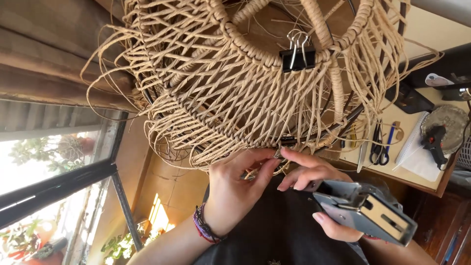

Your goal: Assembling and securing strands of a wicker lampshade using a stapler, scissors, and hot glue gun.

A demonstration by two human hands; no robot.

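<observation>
Filling the upper frame, a large woven basket frame [235,73]: round, built on dark wire hoops, wrapped in tan paper-like cord. Upper rim and two thick ribs already bound tight in smooth coils; between them an open diamond lattice of twisted strands, finished across most of the visible side. Along the lower edge, still loose: many cord ends hanging free and frayed, unknotted, so by the look of it well advanced but not closed off at the bottom hoop. Clipped to the rim near the top centre, a black binder clip [296,51] with silver wire handles.

Far right, a pale worktop [392,164] carrying scissors [379,145], a black glue gun [434,139] on a round tray, and white paper.

Below the basket, right hand [319,184] clamped around a grey metal stapler-like tool [365,212], boxy and smooth, while its thumb and forefinger reach up to the strands. Left hand [235,189], with a beaded bracelet [205,226] at the wrist, fingertips pinched together on a loose cord end [276,153] at the lower hoop, centre of the scene.
</observation>
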